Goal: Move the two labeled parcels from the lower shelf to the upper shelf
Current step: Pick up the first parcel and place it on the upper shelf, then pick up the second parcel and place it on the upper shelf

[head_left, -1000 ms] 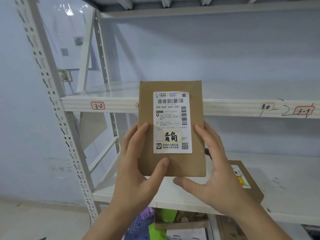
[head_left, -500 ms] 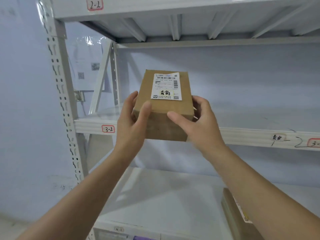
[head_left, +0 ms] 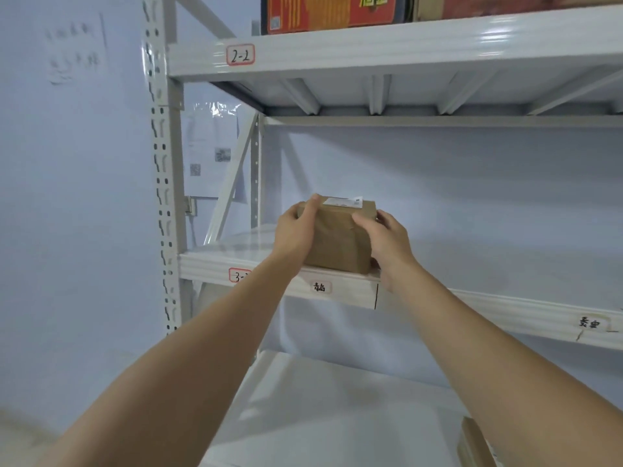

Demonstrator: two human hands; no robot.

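Observation:
A brown cardboard parcel (head_left: 338, 237) with a white label on its top rests on the front edge of the upper shelf (head_left: 472, 306), marked 3-2. My left hand (head_left: 296, 230) grips its left side and my right hand (head_left: 384, 239) grips its right side. The second brown parcel (head_left: 472, 441) lies on the lower shelf (head_left: 337, 416) at the bottom right, mostly hidden by my right forearm and the frame edge.
A higher shelf (head_left: 387, 45) marked 2-2 carries red and brown boxes (head_left: 328, 11). The rack's perforated upright (head_left: 163, 197) stands at the left, with a blue wall and taped papers (head_left: 209, 153) behind. Handwritten tags mark the shelf front.
The parcel has gone from upright in front of me, up and forward, and now sits flat on the 3-2 shelf. Both hands stayed on it. My view has tilted upward.

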